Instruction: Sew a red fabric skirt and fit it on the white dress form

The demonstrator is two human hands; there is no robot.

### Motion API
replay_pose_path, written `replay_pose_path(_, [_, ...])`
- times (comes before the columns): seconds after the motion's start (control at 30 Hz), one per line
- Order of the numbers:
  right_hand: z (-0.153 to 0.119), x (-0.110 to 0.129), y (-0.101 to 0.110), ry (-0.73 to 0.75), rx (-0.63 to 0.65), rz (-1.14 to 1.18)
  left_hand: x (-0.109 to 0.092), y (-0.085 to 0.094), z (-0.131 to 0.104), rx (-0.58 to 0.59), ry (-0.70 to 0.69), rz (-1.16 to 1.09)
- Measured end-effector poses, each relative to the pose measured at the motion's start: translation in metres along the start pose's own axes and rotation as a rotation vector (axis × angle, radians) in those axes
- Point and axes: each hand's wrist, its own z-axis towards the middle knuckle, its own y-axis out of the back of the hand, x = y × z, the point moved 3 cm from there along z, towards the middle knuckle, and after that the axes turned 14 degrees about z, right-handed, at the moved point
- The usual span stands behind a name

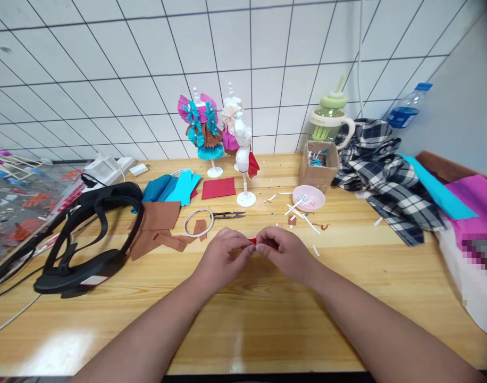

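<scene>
My left hand (228,255) and my right hand (285,252) meet fingertip to fingertip over the middle of the table. Pinched between them is a small piece of red paper (252,241), mostly covered by the fingers. Just beyond the hands stands a bare white mini mannequin (243,151) on a round base. Left of it lies a flat red sheet (218,188). Thread snips (228,215) and a white ring (185,226) of tape or wire rest near my left hand. A pink dish (309,199) with small beads sits beyond my right hand.
Two dressed mannequins (206,125) stand by the tiled wall. Brown paper (164,215), blue paper (183,187) and a black headset (92,239) lie left. At right are a cardboard box (318,173), a green-lidded jug (327,119), plaid cloth (369,149) and white paper strips (307,221).
</scene>
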Motion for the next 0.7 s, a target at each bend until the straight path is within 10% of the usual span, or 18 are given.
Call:
replay_pose_path(0.2, [0.006, -0.002, 0.020, -0.085, -0.085, 0.305, 0.010, -0.003, 0.001, 0.072, 0.062, 0.172])
replay_pose_path(0.43, [0.000, -0.017, 0.022, 0.022, 0.068, -0.298, 0.015, -0.011, 0.000, 0.183, 0.120, 0.357])
replay_pose_path(0.7, [0.007, -0.026, 0.012, 0.051, 0.068, -0.382, 0.012, -0.006, 0.001, 0.137, 0.045, 0.362])
